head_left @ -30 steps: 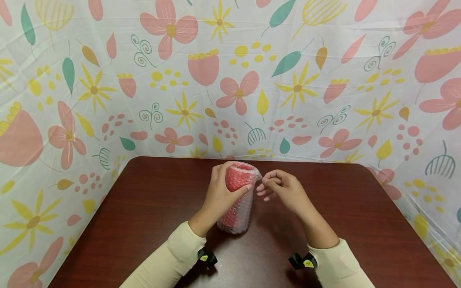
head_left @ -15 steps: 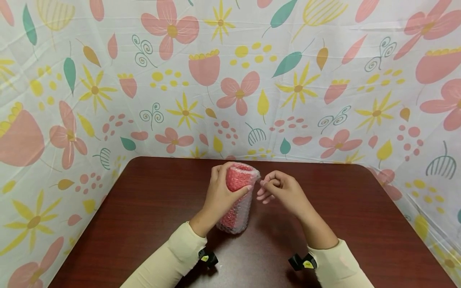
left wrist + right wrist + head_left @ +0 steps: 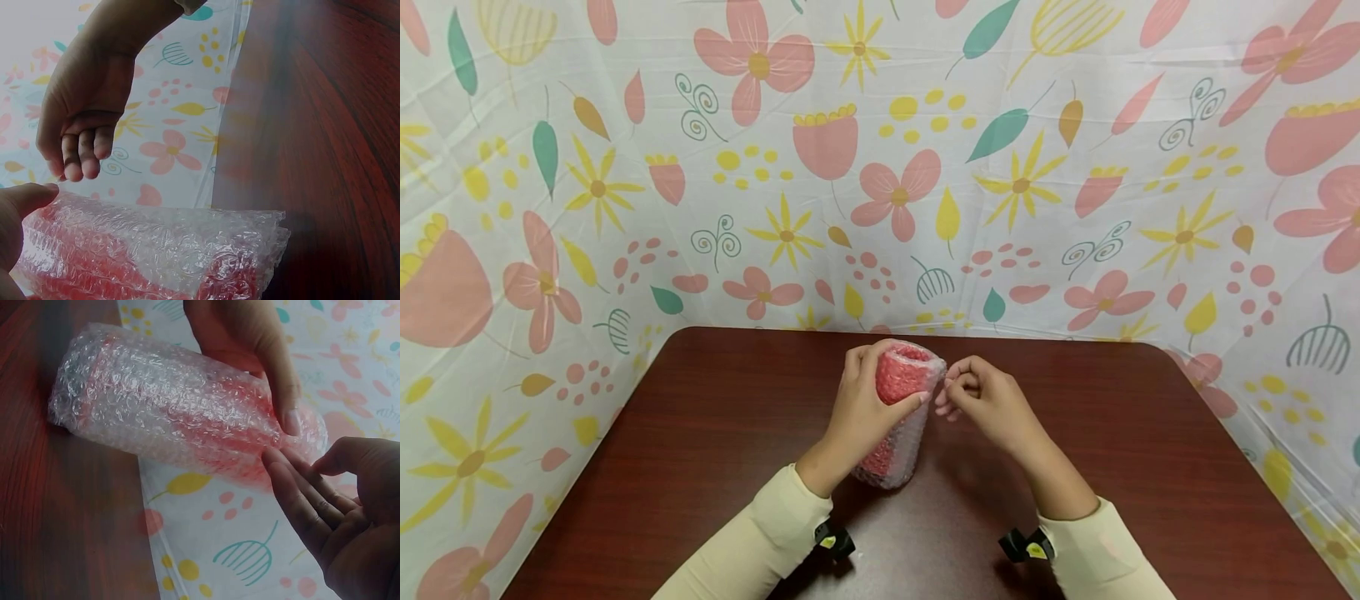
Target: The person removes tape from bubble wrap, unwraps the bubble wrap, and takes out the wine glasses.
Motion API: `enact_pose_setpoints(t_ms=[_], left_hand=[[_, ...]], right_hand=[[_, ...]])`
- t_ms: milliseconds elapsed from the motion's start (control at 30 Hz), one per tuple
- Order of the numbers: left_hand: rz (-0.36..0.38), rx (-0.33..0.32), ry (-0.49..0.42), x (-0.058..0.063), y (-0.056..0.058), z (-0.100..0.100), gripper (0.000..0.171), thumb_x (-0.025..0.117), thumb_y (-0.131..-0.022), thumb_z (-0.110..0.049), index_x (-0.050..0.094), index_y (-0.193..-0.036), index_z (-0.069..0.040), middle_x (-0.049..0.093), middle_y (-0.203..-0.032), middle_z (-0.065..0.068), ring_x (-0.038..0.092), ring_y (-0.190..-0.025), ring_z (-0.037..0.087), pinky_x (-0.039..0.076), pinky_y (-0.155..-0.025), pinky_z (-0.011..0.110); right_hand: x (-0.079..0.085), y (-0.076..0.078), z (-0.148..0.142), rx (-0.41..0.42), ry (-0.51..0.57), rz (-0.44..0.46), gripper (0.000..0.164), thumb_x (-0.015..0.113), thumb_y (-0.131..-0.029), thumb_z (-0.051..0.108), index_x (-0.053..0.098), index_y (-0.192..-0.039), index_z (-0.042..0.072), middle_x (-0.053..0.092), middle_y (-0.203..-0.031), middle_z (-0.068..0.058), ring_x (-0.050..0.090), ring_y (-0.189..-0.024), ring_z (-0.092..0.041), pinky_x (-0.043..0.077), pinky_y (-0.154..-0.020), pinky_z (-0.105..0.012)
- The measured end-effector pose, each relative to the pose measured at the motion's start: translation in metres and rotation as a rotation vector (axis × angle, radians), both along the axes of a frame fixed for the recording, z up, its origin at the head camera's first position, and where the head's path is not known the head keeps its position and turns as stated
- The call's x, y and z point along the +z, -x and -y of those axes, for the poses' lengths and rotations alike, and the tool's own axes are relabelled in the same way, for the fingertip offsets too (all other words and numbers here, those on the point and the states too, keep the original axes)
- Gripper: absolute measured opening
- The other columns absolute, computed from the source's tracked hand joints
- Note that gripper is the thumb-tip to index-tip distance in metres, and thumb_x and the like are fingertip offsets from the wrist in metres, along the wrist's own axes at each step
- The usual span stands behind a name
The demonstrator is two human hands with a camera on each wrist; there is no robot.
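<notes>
A red cylinder wrapped in clear bubble wrap point(image 3: 891, 450) stands on the table, tilted a little; what is inside cannot be told. My left hand point(image 3: 859, 408) grips its upper part from the left, thumb across the near side. In the right wrist view, the left thumb presses on the wrap point(image 3: 169, 400) near its top end. My right hand point(image 3: 992, 400) is at the upper right, thumb and index finger pinching the wrap's protruding corner point(image 3: 938, 367). Its other fingers extend beside the wrap. The left wrist view shows the right hand point(image 3: 90, 106) over the wrapped cylinder point(image 3: 156, 250).
The dark red-brown wooden table point(image 3: 715, 433) extends around both hands. A white floral cloth point(image 3: 895, 108) hangs behind it and along both sides. Black straps with small devices hang under both cream sleeves point(image 3: 760, 533).
The top of the wrapped cylinder has shifted slightly right with my left hand. My right thumb and index finger have shifted slightly at the wrap's corner; both hands stay in nearly the same place.
</notes>
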State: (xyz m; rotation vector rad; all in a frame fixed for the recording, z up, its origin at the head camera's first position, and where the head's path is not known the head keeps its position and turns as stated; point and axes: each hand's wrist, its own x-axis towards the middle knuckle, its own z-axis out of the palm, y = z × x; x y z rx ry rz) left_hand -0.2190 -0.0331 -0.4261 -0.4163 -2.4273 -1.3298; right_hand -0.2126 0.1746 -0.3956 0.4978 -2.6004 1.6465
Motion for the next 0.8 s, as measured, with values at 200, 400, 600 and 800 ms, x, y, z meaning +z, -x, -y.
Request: enact_pose_setpoints(t_ms=[200, 400, 600, 800], left_hand=[[0.000, 0.007, 0.005, 0.0001, -0.0002, 0.0005, 0.081, 0.087, -0.078, -0.041, 0.043, -0.144, -0.027, 0.043, -0.129, 0.009, 0.056, -0.116, 0.028, 0.052, -0.095, 0.046], [0.006, 0.019, 0.008, 0.0003, -0.0001, 0.0008, 0.081, 0.086, -0.078, -0.043, 0.043, -0.144, -0.026, 0.043, -0.129, 0.009, 0.056, -0.115, 0.030, 0.052, -0.095, 0.047], [0.007, 0.019, 0.008, 0.0008, 0.0001, 0.0008, 0.082, 0.087, -0.078, -0.043, 0.042, -0.144, -0.026, 0.043, -0.129, 0.009, 0.057, -0.114, 0.029, 0.052, -0.094, 0.046], [0.010, 0.018, 0.009, 0.0015, -0.0005, 0.0010, 0.082, 0.087, -0.078, -0.043, 0.042, -0.144, -0.026, 0.043, -0.130, 0.009, 0.056, -0.115, 0.030, 0.052, -0.095, 0.046]], right_hand=[[-0.0006, -0.0014, 0.0010, 0.019, -0.030, -0.056, 0.016, 0.053, -0.105, 0.008, 0.057, -0.117, -0.001, 0.075, -0.092, -0.015, 0.076, -0.082, -0.021, 0.062, -0.071, -0.036], [0.0003, -0.0023, 0.0003, 0.067, 0.011, 0.000, 0.018, 0.049, -0.107, 0.010, 0.049, -0.119, -0.004, 0.075, -0.099, -0.020, 0.074, -0.091, -0.038, 0.062, -0.074, -0.035], [0.0041, -0.0022, -0.0037, 0.047, 0.036, 0.118, 0.020, 0.052, -0.106, 0.016, 0.055, -0.113, -0.002, 0.073, -0.091, -0.021, 0.075, -0.080, -0.030, 0.062, -0.070, -0.037], [0.0059, -0.0009, -0.0066, 0.086, 0.091, 0.134, 0.020, 0.054, -0.105, 0.016, 0.058, -0.109, -0.003, 0.072, -0.084, -0.020, 0.075, -0.074, -0.026, 0.062, -0.069, -0.042]])
